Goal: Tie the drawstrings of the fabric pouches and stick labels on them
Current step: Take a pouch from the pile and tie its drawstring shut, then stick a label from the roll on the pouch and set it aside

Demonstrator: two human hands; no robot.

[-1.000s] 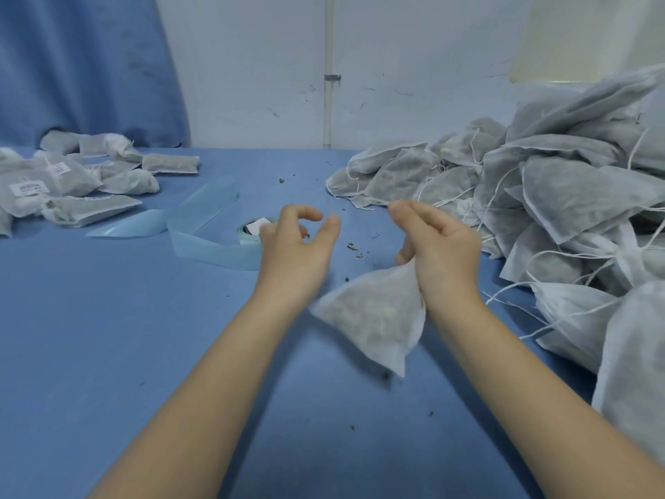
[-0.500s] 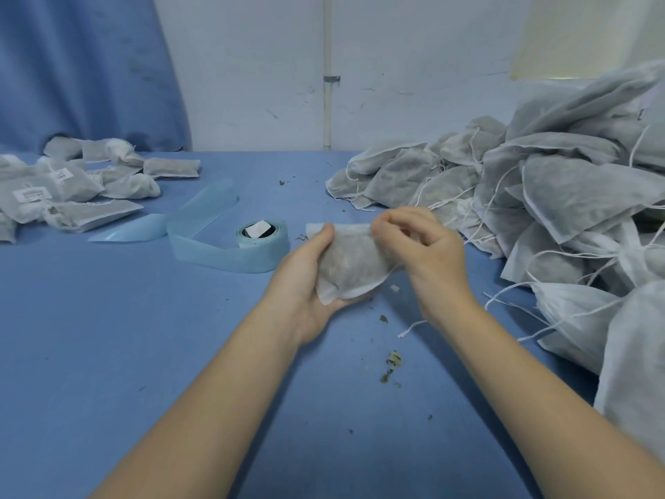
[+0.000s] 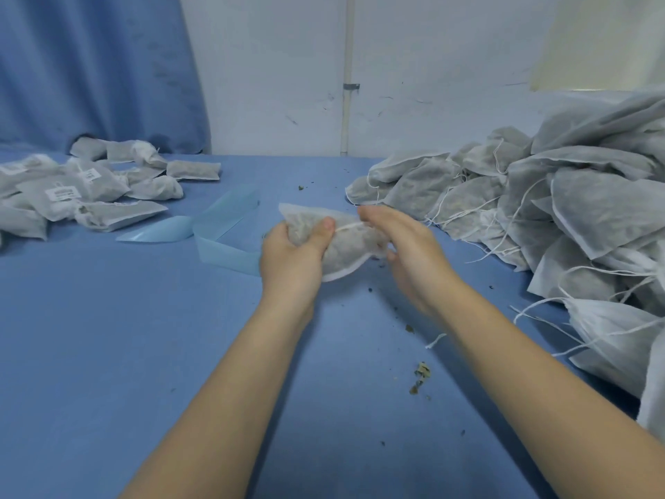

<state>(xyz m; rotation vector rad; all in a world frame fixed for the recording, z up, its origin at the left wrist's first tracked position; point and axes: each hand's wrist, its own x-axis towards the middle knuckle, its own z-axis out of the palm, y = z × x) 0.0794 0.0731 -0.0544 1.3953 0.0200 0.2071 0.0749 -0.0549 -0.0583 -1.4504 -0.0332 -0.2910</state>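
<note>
My left hand (image 3: 291,257) grips a white fabric pouch (image 3: 345,250) filled with dried herbs, thumb on top and fingers underneath, just above the blue table (image 3: 144,354). My right hand (image 3: 406,253) is at the pouch's right end. A thin white drawstring (image 3: 347,226) runs taut from my left thumb to my right fingertips, which appear to pinch it. The right hand is blurred. The label roll is hidden behind my left hand; only its pale blue backing strip (image 3: 223,246) shows.
A big heap of pouches with loose strings (image 3: 539,210) fills the right side. Labelled pouches (image 3: 72,189) lie at the far left. Herb crumbs (image 3: 421,372) and a short string end (image 3: 435,341) lie near my right forearm. A blue curtain and white wall stand behind.
The pouch hung from my right hand a second ago. My left hand then took it, and now my right hand has slid to its right end with the drawstring drawn taut.
</note>
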